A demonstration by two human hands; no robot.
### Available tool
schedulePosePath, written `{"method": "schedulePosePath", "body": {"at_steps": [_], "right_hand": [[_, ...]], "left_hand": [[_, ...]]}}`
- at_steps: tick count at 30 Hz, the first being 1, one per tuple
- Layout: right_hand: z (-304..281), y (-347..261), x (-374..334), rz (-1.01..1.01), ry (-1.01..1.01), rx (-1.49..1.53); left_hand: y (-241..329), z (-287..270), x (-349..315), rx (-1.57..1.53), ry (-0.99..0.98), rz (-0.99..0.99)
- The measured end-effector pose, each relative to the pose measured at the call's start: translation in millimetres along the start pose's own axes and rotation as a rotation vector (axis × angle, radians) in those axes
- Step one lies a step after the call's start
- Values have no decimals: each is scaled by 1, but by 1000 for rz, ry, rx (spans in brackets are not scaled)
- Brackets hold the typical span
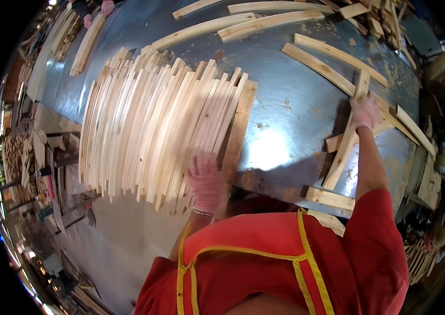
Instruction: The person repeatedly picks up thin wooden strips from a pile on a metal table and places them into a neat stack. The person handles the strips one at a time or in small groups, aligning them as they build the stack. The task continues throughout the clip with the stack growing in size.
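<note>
Gripping slat (pixel 346 144), steadying stack (pixel 154 126)

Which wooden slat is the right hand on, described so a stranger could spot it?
Start at the blue metal table and go to its right end, away from the big slat stack. The slat runs steeply from the near edge up under the right hand, lying across the other loose slats.

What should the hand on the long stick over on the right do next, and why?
Probably lift that wooden slat and carry it left to the big row of slats. The right hand already rests on its upper part, while the left hand presses the row's near end beside the darker board, as if keeping it steady.
</note>
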State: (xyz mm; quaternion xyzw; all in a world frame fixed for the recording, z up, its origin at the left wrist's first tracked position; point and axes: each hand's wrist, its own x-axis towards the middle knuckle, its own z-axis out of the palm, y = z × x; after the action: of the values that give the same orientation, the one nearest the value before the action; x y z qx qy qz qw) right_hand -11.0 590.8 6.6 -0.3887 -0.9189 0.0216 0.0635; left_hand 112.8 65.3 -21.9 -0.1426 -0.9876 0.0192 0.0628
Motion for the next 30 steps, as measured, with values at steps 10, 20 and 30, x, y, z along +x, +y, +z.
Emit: {"method": "schedulePosePath", "body": {"at_steps": [10, 20, 30], "right_hand": [[23, -58, 57, -355, -198, 306], [33, -66, -33, -269, -721, 807], [7, -191, -288, -422, -1027, 481]], "left_hand": [[31, 18, -22, -445, -322, -156], [11, -22, 6, -1156, -548, -454], [-8, -30, -13, -347, -181, 108]]}}
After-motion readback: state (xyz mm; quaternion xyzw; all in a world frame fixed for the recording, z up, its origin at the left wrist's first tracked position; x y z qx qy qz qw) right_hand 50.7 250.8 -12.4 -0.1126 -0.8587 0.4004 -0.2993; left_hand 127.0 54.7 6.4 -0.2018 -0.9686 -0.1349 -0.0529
